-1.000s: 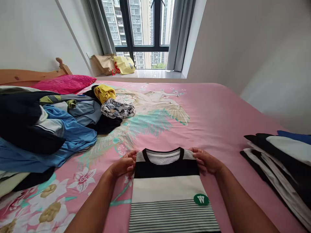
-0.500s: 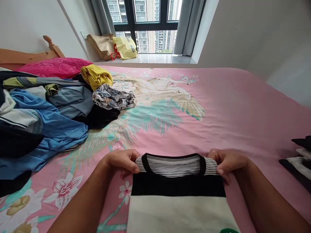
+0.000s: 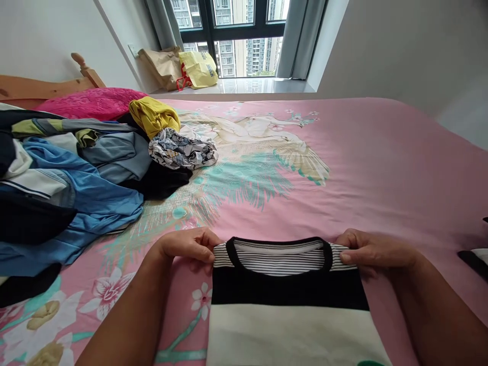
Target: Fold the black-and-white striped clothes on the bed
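A shirt (image 3: pixel 290 325) lies face up on the pink bed at the bottom middle. It has a black round collar, thin-striped shoulders, a black chest band and a cream body, with a bit of green print at the lower edge. Its side edges look straight, as on a folded garment; the lower part is out of frame. My left hand (image 3: pixel 192 246) pinches the left shoulder corner between thumb and fingers. On the opposite shoulder corner my right hand (image 3: pixel 368 251) has the same kind of pinch, thumb on top and fingers underneath.
A heap of clothes (image 3: pixel 87 178) covers the bed's left side, with a yellow garment (image 3: pixel 154 117) on top. Dark and pale folded cloth (image 3: pixel 476 259) shows at the right edge. Paper bags (image 3: pixel 198 68) stand on the windowsill. The bedsheet (image 3: pixel 400 168) bears a bird print.
My right hand has shifted slightly right and the shirt looks a little wider and flatter at the shoulders. The camera view has turned slightly left. Both hands keep their hold.
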The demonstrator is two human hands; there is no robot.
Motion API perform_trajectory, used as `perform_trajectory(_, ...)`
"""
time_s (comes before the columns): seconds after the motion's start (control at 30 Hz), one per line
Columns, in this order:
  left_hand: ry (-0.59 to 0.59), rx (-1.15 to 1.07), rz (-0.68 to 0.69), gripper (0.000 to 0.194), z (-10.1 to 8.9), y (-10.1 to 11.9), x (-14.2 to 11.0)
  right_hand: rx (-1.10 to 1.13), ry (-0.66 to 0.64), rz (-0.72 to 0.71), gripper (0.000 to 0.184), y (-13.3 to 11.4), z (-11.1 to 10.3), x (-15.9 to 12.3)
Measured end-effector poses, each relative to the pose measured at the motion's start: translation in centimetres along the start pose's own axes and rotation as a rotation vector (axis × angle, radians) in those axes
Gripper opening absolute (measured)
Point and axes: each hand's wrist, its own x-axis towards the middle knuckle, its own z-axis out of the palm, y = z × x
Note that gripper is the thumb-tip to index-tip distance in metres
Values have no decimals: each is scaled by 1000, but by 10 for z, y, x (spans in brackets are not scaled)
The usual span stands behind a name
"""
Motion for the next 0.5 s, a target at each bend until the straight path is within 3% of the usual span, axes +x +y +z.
perform_trajectory(0.2, 115, 161, 123, 22, 4, -2, 8, 70, -113, -22, 34, 4, -5, -6)
perform_trajectory(0.33, 66, 184, 246, 22, 9, 5, 12, 31, -91, -22, 32, 3, -3, -5)
perform_trajectory(0.5, 11, 109, 252, 30, 7, 8, 10, 46, -55, 7, 38, 1, 2, -2)
